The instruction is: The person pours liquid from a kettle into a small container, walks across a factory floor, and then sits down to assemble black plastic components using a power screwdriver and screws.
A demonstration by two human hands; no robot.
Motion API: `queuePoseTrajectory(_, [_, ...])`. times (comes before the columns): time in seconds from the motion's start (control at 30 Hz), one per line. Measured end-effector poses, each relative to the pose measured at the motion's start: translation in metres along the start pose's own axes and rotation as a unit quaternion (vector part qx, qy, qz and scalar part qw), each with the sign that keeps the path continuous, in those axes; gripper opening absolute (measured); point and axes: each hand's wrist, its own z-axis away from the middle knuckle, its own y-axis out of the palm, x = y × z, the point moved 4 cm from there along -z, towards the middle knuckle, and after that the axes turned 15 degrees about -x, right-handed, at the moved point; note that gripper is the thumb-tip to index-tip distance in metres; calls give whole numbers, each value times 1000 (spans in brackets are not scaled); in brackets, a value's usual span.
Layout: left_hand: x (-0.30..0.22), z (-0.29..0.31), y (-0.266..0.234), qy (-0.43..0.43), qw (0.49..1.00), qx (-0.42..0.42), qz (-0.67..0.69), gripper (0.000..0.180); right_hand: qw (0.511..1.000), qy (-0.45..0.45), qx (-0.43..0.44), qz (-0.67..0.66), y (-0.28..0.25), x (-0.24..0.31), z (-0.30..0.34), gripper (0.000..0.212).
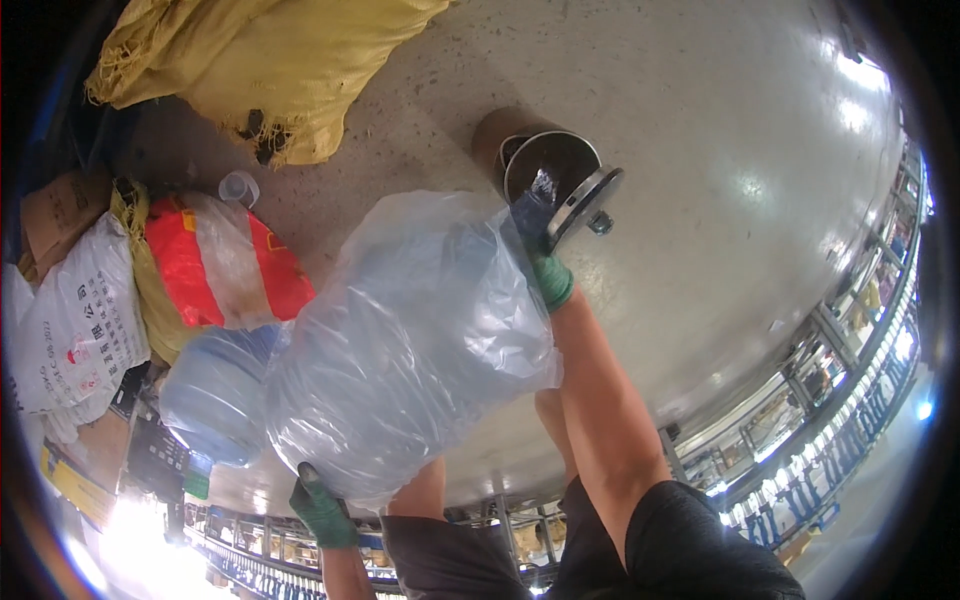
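Note:
A large clear plastic bag point(400, 330), bulging around something rounded and pale that I cannot make out, stretches between my two hands. At the bag's lower left end, my left hand point(322, 508), in a green glove, curls against the plastic with its thumb on top; its other fingers are mostly hidden. My right hand point(546, 262), gloved in green with dark finger parts, is beside the bag's right end and closed at a black lid point(585, 207) with a shiny rim and a knob. The lid is tilted beside the open mouth of a brown cylindrical bin point(493, 142).
A yellow woven sack point(270, 60) lies at the far left. Nearer are a red and clear bag point(230, 265), a white printed sack point(85, 320), a large bluish water bottle point(215, 395) and a small clear cup point(239, 187). Shelving point(800, 430) curves along the right.

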Motion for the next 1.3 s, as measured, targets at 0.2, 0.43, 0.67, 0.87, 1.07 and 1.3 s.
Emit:
queuePoseTrajectory(0.2, [9,-2,0,18,1000,-2,11,75,1000,-22,7,-5,0,2,1,19])
queuePoseTrajectory(0.43, [4,-1,4,5,999,12,31,75,997,52,19,-45,0,-5,-2,27])
queuePoseTrajectory(0.67, [11,-4,2,6,999,4,37,75,998,51,-5,-38,-4,-9,-2,25])
queuePoseTrajectory(0.87, [16,-5,4,-3,999,15,36,74,998,41,-35,-29,-11,-10,-5,27])
queuePoseTrajectory(1.07, [16,-7,3,-5,999,13,40,72,998,48,-38,-23,-3,-10,-1,26])
queuePoseTrajectory(1.3, [26,-20,8,-9,999,35,17,71,999,15,-51,9,-8,-7,-3,22])
